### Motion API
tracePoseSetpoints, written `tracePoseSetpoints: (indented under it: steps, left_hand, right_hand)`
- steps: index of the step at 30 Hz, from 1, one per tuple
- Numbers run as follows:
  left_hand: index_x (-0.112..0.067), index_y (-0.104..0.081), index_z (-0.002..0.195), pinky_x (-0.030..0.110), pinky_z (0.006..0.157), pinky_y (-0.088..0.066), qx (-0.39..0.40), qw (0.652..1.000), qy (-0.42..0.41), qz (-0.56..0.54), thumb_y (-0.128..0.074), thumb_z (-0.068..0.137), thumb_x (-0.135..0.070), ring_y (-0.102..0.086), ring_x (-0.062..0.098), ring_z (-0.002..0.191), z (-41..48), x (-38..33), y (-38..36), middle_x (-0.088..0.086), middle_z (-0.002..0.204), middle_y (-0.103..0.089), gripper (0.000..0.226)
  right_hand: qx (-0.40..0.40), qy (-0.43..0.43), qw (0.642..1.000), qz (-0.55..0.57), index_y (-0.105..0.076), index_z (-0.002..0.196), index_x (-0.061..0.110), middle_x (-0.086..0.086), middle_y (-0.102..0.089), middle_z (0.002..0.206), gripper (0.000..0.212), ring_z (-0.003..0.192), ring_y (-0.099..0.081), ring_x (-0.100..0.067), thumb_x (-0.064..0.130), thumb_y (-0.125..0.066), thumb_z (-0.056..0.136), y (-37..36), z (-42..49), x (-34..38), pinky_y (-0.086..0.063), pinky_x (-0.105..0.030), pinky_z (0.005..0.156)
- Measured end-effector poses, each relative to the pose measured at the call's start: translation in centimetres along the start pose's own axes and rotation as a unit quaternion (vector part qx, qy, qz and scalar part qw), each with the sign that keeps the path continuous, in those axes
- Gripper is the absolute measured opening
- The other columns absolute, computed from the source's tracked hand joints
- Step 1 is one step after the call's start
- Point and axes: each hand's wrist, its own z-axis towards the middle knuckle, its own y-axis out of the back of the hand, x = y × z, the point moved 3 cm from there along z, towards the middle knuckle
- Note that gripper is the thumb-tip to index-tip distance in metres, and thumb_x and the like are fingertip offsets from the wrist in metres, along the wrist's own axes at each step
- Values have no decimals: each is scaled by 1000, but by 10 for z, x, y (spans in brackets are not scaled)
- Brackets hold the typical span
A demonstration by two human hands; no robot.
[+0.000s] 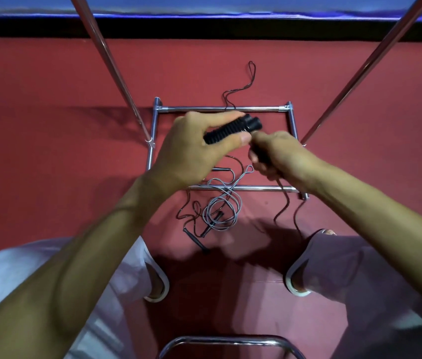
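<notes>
Red floor (62, 177): matte, carpet-like, fills most of the frame. Chrome frame (220, 109): a rectangle of round polished tubes standing on it at centre, with two slanted chrome poles (116, 73) rising to the upper corners.

Left hand (197, 149), centre frame: fingers above and thumb below, gripping a handle (224, 132). The handle is black, cylindrical and closely ribbed, with a smooth cap jutting right beyond the fingertips.

Right hand (277, 154), just right of it: a closed fist round a second handle (256, 124), dark, mostly hidden, its cap beside the first cap. A thin, kinked black cord (286, 203) hangs below this fist.

Grey cord (230, 200): smooth, loosely coiled on the floor below both hands, well apart from them.
</notes>
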Motion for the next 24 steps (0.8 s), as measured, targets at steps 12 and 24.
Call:
tracePoseSetpoints:
  steps: [12, 24]
  left_hand:
    - [-23, -62, 67, 17, 40, -24, -28, 924, 290, -249, -72, 88, -47, -35, 15, 35, 5, 9, 20, 7, 54, -49, 35]
    - [-46, -69, 121, 31, 80, -58, -106, 987, 117, 6, -67, 81, -62, -74, 12, 89, 4, 24, -3, -11, 103, -76, 44]
  right_hand:
    - [-219, 395, 821, -350, -77, 91, 18, 9, -69, 63, 17, 53, -62, -12, 30, -67, 98, 22, -20, 14, -49, -30, 56]
    - [45, 38, 993, -105, -61, 73, 14, -1, -49, 48, 40, 41, -35, -14, 29, -49, 107, 13, -3, 5, -29, -24, 43]
